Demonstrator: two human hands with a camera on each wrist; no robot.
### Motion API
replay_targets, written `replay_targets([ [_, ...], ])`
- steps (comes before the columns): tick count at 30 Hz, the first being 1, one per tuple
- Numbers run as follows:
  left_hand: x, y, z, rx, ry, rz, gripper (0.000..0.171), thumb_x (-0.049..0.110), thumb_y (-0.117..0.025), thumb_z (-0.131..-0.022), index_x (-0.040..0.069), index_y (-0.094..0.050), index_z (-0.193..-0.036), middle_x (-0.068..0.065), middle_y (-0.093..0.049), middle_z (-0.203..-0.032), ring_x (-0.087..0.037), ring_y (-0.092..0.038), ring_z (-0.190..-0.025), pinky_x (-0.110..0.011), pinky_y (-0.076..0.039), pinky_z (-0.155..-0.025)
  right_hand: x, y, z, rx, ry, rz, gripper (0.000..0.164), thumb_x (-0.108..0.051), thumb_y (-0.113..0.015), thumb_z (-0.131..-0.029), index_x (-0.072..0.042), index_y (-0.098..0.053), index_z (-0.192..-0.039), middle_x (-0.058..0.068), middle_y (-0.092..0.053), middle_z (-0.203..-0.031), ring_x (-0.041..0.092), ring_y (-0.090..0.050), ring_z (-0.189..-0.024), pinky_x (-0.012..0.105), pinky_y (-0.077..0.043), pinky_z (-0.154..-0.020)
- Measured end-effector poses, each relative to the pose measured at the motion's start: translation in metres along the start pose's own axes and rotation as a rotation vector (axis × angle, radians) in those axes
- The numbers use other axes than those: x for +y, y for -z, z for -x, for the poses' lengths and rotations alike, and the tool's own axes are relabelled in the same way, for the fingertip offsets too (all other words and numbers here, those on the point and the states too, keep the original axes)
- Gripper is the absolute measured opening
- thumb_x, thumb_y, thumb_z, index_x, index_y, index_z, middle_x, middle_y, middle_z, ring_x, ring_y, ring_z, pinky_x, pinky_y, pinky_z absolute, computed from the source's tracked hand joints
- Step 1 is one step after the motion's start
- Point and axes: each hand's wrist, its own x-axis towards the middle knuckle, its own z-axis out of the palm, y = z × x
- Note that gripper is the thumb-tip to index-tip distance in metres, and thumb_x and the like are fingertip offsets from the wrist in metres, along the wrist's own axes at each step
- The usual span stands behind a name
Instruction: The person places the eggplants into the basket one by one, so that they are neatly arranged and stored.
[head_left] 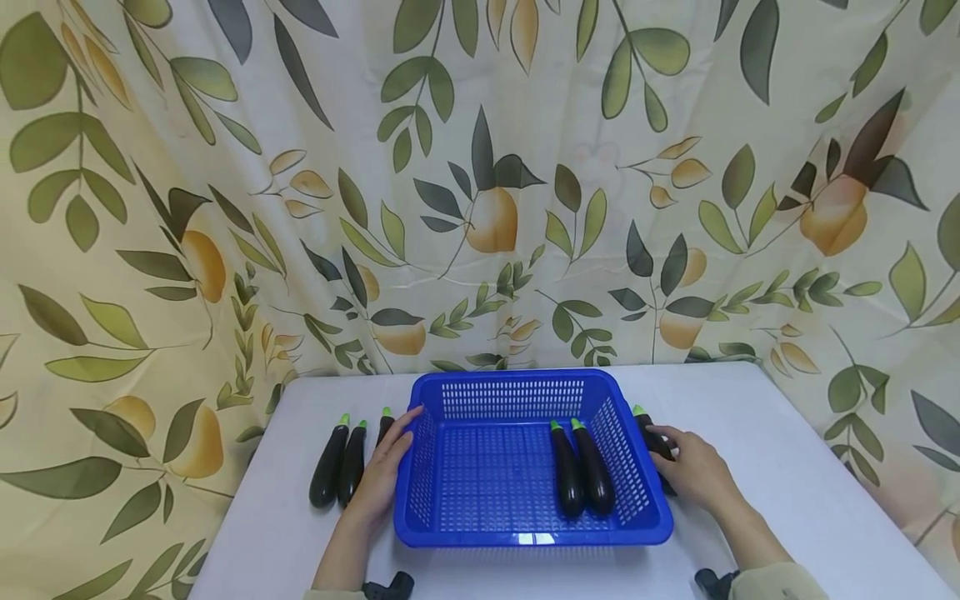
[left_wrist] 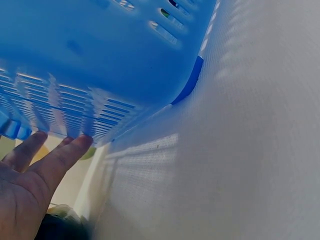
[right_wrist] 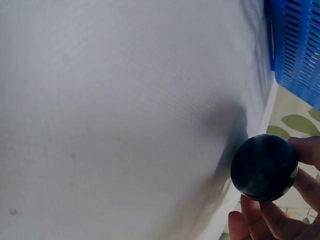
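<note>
A blue plastic basket sits mid-table with two eggplants lying side by side at its right. My left hand rests along the basket's left side, its fingertips touching the slotted wall in the left wrist view. Beside the basket's right side, my right hand grips an eggplant, its green stem end pointing away. In the right wrist view, the round dark end of that eggplant shows between thumb and fingers, a shadow beneath it on the cloth.
Left of the basket lie two eggplants and a third eggplant partly hidden behind the left hand. White cloth covers the table. A leaf-and-fruit patterned curtain hangs behind its far edge.
</note>
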Motion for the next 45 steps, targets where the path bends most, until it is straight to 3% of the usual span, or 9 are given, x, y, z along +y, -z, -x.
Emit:
replay_targets([
  [19,-0.003,-0.002,0.002,-0.002,-0.006,-0.024,0.044,0.044,-0.036,-0.112,0.04,-0.043,-0.155,0.0,-0.018,-0.174,-0.035,-0.007,-0.163,-0.071,-0.006,-0.125,-0.006,0.014,0.01,0.05,0.019,-0.006,0.055,-0.026,-0.071,-0.096,0.001,-0.057,-0.142,0.026,-0.065,-0.109,0.031,-0.061,-0.089,0.034,-0.051,-0.065],
  [45,0.001,0.0,0.001,0.001,-0.025,-0.039,0.043,0.044,-0.035,-0.112,0.042,-0.043,-0.155,0.001,-0.018,-0.174,-0.034,-0.006,-0.163,-0.071,-0.004,-0.125,-0.04,0.05,0.013,0.131,0.089,-0.027,0.051,-0.025,-0.07,-0.098,-0.001,-0.058,-0.141,0.03,-0.062,-0.113,0.029,-0.059,-0.085,0.035,-0.055,-0.061],
])
